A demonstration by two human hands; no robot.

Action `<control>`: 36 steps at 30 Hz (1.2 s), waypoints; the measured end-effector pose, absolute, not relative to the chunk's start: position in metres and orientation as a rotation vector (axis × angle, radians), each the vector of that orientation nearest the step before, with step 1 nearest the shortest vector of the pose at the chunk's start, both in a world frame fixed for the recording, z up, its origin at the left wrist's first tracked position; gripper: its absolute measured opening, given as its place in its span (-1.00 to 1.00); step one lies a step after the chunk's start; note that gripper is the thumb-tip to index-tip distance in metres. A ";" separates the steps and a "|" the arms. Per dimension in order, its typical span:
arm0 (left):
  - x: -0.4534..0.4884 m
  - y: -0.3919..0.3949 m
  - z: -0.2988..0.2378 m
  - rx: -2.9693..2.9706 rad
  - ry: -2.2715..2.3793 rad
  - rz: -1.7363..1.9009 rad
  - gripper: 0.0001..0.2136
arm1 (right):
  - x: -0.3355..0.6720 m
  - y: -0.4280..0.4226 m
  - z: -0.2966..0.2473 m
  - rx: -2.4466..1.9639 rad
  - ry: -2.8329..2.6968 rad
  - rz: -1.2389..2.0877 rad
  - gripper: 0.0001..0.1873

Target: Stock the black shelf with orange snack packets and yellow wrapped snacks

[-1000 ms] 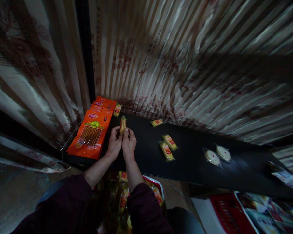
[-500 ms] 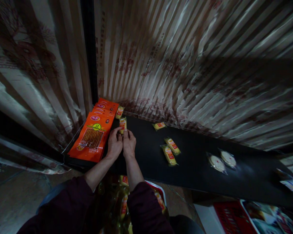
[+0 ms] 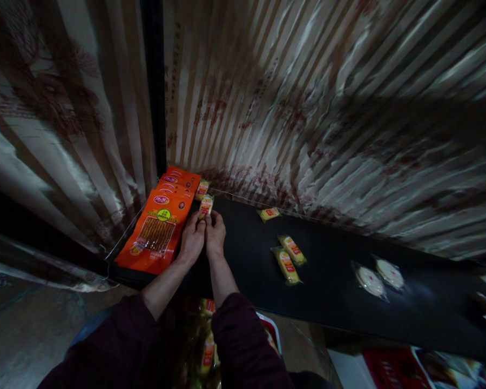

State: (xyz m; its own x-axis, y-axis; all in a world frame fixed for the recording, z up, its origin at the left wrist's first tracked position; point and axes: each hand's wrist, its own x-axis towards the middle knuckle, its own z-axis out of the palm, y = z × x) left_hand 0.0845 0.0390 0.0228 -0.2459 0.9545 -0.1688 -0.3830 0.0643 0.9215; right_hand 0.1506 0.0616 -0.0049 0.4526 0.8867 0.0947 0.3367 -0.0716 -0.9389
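Note:
Between the fingertips of my left hand point(image 3: 193, 237) and my right hand point(image 3: 215, 232) is a small yellow snack cake in a clear wrapper point(image 3: 206, 206). Both hands are closed on its near end, side by side over the black shelf point(image 3: 243, 232). Just behind it another wrapped yellow cake point(image 3: 201, 189) stands by the back edge. Left of my left hand lie overlapping orange snack packets point(image 3: 157, 229) with a window showing brown sticks. To the right, two wrapped yellow cakes point(image 3: 287, 266) lie together, and a single one point(image 3: 269, 214) rests nearer the back.
Two round white wrapped cakes point(image 3: 370, 281) lie farther right on the shelf. Pleated patterned sheeting point(image 3: 235, 108) hangs behind and at the left, with a dark post point(image 3: 156, 86) in the corner. Below my arms, a container holds more yellow packs point(image 3: 208, 351). A red box point(image 3: 392, 368) stands lower right.
My view has shifted slightly, so the shelf items appear a little lower and farther right. Both hands still hold the wrapped cake by the orange packets.

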 end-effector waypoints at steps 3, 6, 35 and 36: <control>0.083 0.044 0.022 0.731 1.162 1.474 -0.75 | 0.149 0.072 -0.004 -1.659 -1.085 0.618 -0.74; 0.081 0.047 0.019 0.776 1.149 1.478 -0.76 | 0.147 0.079 -0.002 -1.667 -1.105 0.606 -0.77; 0.083 0.056 -0.001 1.347 1.295 1.313 -0.60 | 0.144 0.099 -0.004 -1.776 -1.138 0.607 -0.89; 0.083 0.056 -0.002 1.358 1.287 1.315 -0.60 | 0.144 0.100 -0.004 -1.779 -1.141 0.599 -0.88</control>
